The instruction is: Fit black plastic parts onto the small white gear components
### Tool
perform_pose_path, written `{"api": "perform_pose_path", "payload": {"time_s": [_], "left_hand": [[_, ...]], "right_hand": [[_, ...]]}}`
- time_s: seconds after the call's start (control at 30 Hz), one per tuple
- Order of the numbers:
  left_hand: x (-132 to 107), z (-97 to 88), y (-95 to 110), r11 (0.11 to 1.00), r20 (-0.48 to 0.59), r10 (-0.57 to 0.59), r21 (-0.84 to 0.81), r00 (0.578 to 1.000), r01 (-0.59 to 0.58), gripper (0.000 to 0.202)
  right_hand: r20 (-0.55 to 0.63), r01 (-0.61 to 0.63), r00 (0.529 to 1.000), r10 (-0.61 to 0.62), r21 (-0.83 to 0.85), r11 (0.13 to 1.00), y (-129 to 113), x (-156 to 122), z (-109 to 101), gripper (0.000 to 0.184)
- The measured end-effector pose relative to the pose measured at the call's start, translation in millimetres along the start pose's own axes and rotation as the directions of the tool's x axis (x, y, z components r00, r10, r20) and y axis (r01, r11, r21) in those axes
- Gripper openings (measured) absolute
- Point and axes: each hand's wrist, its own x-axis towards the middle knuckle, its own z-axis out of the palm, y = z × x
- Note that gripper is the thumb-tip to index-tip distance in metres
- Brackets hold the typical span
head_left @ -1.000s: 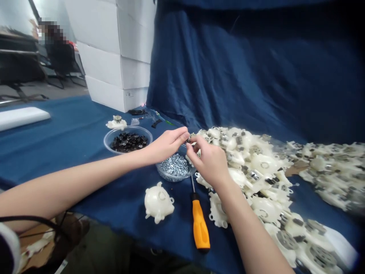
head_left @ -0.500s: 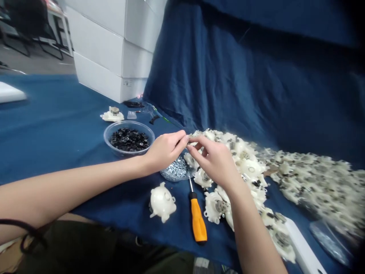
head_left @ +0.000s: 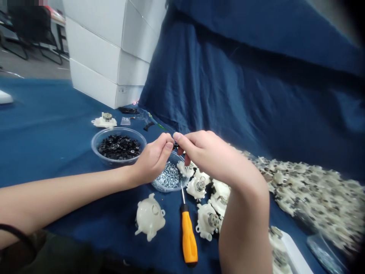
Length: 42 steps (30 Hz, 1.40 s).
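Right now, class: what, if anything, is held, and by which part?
A small dark piece shows between the left hand and right hand, partly hidden; whether or where it is gripped cannot be told.

Relative to the screwdriver (head_left: 187, 228) (smooth plastic handle (head_left: 189, 239), shiny metal shaft (head_left: 183, 196)): left, glossy plastic housing (head_left: 149, 217); just beyond, clear plastic bowl (head_left: 168, 189) of bright metal screws (head_left: 167, 176); far behind, creased, satiny cloth backdrop (head_left: 242, 95).

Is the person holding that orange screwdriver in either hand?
No, the orange screwdriver lies on the blue cloth, apart from both the left hand and the right hand.
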Motion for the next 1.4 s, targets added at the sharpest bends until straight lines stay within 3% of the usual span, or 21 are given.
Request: {"api": "perform_pose_path", "payload": {"time_s": [0.1,0.27,0.57,0.77,1.0,1.2,1.4], "left_hand": [[-3,1.1,-4,0.998,-0.002,0.039,-0.058,0.999,-0.039,0.019],[-3,1.0,-3,0.986,0.007,0.131,-0.102,0.991,-0.129,0.016],[-1,-1.4,-2,0.952,0.018,0.295,-0.085,0.955,-0.293,0.013],[-3,-0.7,-6,0.956,0.037,0.278,-0.112,0.960,-0.273,0.016],[-8,1.8,-7,0.986,0.011,0.130,-0.110,0.992,-0.128,0.011],[-10,2.0,-7,0.993,0.063,0.073,-0.096,0.995,-0.067,0.014],[-11,1.3,-6,0.987,0.094,0.099,-0.137,0.991,-0.086,0.016]], "right_hand": [[0.037,0.018,0.999,-0.019,0.023,1.000,-1,-5,-2,0.056],[0.047,-0.062,0.997,0.062,0.010,0.998,0,-9,-7,0.058],[0.191,-0.112,0.977,0.094,0.084,0.990,3,-5,-6,0.057],[0.222,-0.070,0.974,0.038,0.135,0.988,2,-8,-7,0.053],[0.188,0.020,0.981,-0.043,0.122,0.992,10,-2,-1,0.032],[0.166,0.026,0.985,-0.042,0.098,0.995,12,-1,0,0.022],[0.113,0.083,0.989,-0.090,0.070,0.994,12,-3,-1,0.007]]}}
